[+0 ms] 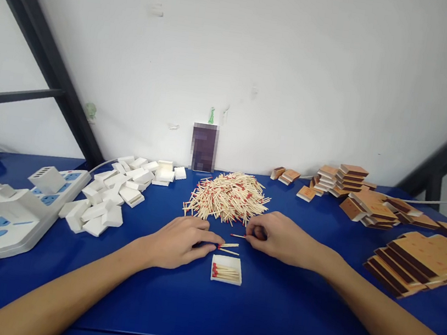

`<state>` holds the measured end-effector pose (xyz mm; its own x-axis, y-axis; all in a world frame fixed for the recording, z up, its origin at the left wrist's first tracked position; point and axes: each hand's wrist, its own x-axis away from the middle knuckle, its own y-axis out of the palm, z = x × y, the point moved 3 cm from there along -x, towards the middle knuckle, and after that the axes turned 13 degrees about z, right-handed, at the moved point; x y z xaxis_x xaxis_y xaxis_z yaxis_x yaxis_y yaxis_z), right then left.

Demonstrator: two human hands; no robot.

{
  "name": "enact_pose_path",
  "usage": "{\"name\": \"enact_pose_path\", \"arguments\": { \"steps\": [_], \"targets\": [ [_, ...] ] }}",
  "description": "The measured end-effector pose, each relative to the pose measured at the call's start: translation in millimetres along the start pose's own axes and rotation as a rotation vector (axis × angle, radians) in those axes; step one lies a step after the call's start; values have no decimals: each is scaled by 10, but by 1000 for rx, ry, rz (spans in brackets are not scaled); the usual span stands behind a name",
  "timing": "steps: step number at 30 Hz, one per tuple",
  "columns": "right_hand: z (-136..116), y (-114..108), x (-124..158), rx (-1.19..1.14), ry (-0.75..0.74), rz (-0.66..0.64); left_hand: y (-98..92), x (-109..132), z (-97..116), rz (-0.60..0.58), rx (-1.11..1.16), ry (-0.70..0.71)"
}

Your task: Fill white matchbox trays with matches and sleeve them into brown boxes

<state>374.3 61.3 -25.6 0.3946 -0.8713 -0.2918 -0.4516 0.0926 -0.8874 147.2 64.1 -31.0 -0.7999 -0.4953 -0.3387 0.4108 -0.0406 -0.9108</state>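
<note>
Blue table (pixel 268 323) fills my view, white wall behind it. Far right: stacks of brown matchbox sleeves (pixel 423 256), more at the back (pixel 346 179). Far left: white power strip (pixel 18 205), with a heap of empty white trays (pixel 116 191) just beside it. Back centre: match pile (pixel 228 196), sticks lying every which way, red heads mixed.

Left hand (pixel 179 244) is palm down and low on the table. Its fingers are loosely extended, not closed on anything I can see. Its fingertips sit at the head end of two loose matches (pixel 229 248); touching or just short, can't tell.

Right hand (pixel 280 239) is curled, thumb and forefinger pinched on the tail of a single match (pixel 237 236). That match lies roughly level, with its long axis left-right and its red head pointing left toward the other hand.

Open inner tray (pixel 226 270) sits in front of both hands, nearer me, directly below the gap between them. It is partly filled: sticks lie parallel, left-right, heads at its left end.

Key relation: the pinched match and the two loose ones run on the same axis as the tray's contents, heads the same way. The tray is just toward me from them, and the left fingertips are a little nearer it than the right.
</note>
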Motion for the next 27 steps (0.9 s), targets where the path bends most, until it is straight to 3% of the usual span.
{"name": "enact_pose_path", "arguments": {
  "steps": [6, 10, 17, 27],
  "targets": [
    [-135, 188, -10, -102, -92, 96, 16, 7, -13, 66, 5, -41],
    [-184, 194, -7, -191, -90, 99, 16, -6, -2, 35, -20, -31],
    [-98, 122, 17, -30, -102, 97, -3, -16, 8, 16, -21, -24],
    [-129, 218, 0, -71, -98, 85, 25, -2, -22, 72, -2, -69]
  ]
}}
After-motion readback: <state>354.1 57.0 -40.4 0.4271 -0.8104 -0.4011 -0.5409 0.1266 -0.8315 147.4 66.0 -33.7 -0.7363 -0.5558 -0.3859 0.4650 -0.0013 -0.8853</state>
